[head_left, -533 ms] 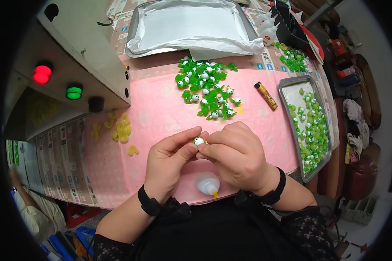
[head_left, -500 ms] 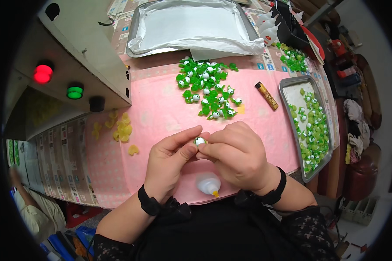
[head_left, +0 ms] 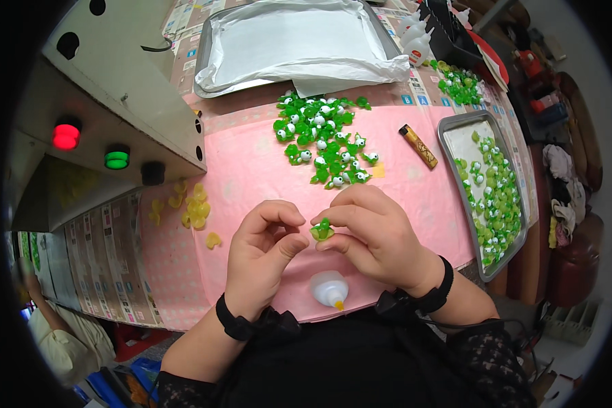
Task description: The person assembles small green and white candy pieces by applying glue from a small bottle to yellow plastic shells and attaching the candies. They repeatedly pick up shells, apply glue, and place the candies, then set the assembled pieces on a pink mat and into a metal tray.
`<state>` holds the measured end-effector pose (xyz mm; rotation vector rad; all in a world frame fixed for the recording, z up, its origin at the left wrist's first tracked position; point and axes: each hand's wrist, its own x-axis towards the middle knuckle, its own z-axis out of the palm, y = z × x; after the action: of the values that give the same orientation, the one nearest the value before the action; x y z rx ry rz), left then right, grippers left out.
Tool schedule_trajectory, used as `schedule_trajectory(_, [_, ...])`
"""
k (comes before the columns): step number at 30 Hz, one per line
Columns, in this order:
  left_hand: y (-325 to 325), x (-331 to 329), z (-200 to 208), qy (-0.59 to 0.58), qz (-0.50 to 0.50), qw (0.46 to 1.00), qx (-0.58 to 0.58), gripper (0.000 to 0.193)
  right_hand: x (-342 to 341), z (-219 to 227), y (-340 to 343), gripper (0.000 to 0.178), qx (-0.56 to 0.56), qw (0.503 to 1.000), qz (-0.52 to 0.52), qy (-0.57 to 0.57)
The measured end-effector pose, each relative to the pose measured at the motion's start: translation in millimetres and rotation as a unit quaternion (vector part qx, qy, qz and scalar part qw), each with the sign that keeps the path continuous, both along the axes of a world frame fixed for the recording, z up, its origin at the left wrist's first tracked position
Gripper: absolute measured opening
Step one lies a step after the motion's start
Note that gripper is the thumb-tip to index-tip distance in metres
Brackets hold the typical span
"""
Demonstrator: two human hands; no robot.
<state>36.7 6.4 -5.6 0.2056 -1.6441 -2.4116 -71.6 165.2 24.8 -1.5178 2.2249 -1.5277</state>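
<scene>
Between the thumb and fingers of my right hand is a small green plastic figure, its lower part paler green. My left hand is just left of it, fingers curled with a gap between thumb and fingertips and nothing in them. Below both hands a white squeeze bottle with a yellow tip lies on the pink cloth. Beyond the hands is a pile of green pieces with white eyeballs. Several yellow translucent pieces lie to the left.
A metal tray lined with white paper stands at the back. On the right are a lighter and a grey tray of finished-looking green pieces. A machine with red and green lights takes up the left. White bottles stand at the back right.
My left hand has let go of the small figure and moved slightly away. My right hand now holds it alone, turned so its eyeball no longer shows.
</scene>
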Motion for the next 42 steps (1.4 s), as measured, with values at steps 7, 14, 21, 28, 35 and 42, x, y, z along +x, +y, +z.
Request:
schedule_trajectory(7, [1.4, -3.2, -1.6, 0.015, -0.024, 0.999, -0.017, 0.011, -2.5, -1.5, 4.8, 0.018, 0.022, 0.999, 0.039, -0.005])
schedule_trajectory(14, [-2.6, -0.5, -1.8, 0.004, -0.065, 0.998, 0.012, 0.012, -3.7, 1.0, 7.2, 0.014, 0.031, 0.998, 0.06, -0.01])
schedule_trajectory(21, [-7.1, -3.9, -2.6, -0.009, -0.069, 0.998, 0.009, 0.011, -4.3, -0.1, 7.9, 0.015, 0.035, 0.995, 0.08, -0.048])
schedule_trajectory(28, [-8.4, -1.2, -3.4, -0.019, -0.103, 0.995, 0.009, 0.011, -8.9, 2.0, 13.9, 0.015, 0.052, 0.992, 0.115, 0.002])
schedule_trajectory(35, [-5.6, -1.2, -1.6, -0.02, -0.099, 0.995, -0.021, 0.012, -10.7, -0.7, 15.8, 0.015, 0.059, 0.991, 0.117, 0.013])
schedule_trajectory(42, [-6.6, -1.9, -1.8, -0.02, -0.107, 0.993, -0.042, 0.011, -10.2, -2.5, 16.4, 0.015, 0.051, 0.992, 0.116, 0.013])
